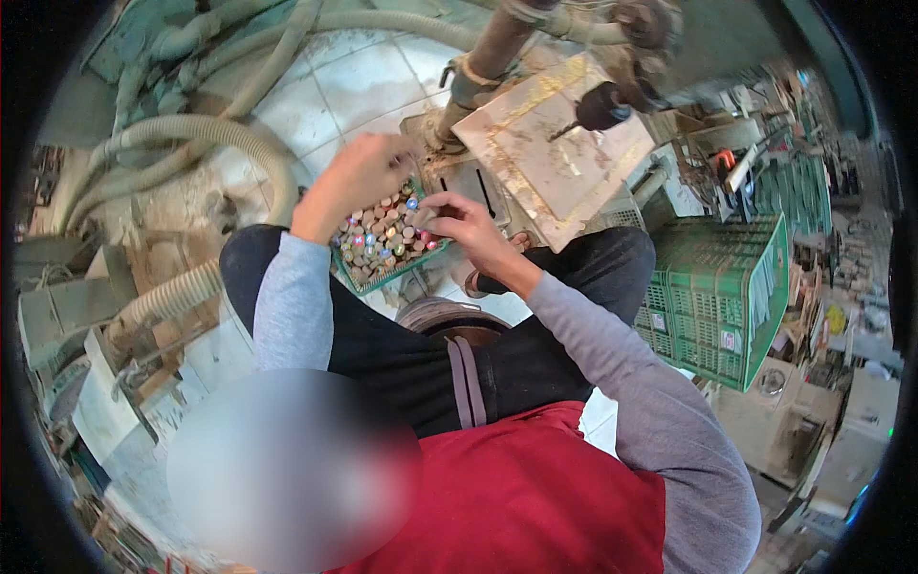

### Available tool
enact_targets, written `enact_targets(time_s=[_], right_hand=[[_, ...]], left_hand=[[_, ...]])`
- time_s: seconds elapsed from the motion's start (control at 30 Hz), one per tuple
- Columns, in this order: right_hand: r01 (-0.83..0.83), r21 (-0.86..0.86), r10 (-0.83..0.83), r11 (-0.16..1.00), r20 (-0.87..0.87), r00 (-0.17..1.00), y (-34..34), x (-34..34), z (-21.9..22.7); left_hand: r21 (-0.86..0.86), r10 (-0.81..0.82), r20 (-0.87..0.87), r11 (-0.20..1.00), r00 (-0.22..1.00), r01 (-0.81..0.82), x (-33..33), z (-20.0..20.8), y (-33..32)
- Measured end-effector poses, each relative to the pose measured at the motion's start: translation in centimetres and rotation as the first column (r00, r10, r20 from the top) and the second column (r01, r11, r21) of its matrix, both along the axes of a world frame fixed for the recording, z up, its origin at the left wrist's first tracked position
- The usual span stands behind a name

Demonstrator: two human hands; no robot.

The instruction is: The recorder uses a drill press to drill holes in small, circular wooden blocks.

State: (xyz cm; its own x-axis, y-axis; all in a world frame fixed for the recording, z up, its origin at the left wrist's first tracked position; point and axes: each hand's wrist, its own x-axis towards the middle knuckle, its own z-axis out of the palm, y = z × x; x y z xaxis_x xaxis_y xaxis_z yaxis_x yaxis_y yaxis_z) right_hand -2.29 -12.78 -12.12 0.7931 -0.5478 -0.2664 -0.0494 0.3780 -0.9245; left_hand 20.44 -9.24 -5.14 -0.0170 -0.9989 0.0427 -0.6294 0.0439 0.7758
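Note:
A green basket (pixel 400 271) full of small round wooden pieces (pixel 381 230), some with shiny coloured faces, sits between my knees. Over its far side is my left hand (pixel 365 165), its fingers curled inward and smeared by motion, so what they hold cannot be made out. My right hand (pixel 466 227) reaches over the basket's right edge. Its thumb and fingers are bent together close above the pieces; anything small between them is hidden.
A drill press stands ahead, with a dusty square board (pixel 535 143) under its dark chuck (pixel 604 105). Green crates (pixel 708 287) stand at the right. Ribbed hoses (pixel 206 134) loop over the tiled floor at the left. A round stool (pixel 449 316) shows between my legs.

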Motion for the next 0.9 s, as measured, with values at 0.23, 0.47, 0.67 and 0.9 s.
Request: enact_targets(time_s=[0.23,0.47,0.67,0.9], right_hand=[[0.252,0.098,-0.264,0.963,0.135,0.955,-1.8,-8.3,6.4],[0.235,0.208,-0.275,0.949,0.192,0.942,-1.2,-9.6,5.6],[0.311,0.311,-0.355,0.898,0.097,0.930,-0.1,-9.2,6.3],[0.322,0.191,-0.329,0.927,0.005,0.944,-0.4,-9.9,6.4]], left_hand=[[-0.145,-0.296,-0.321,0.954,0.900,0.262,-9.6,2.1,0.5],[0.020,-0.121,-0.339,0.991,0.933,0.136,-12.1,1.9,0.7],[0.003,-0.025,-0.382,1.000,0.924,0.028,-12.6,1.4,0.4],[-0.186,0.128,-0.222,0.967,0.967,-0.171,-11.8,0.8,-2.1]])
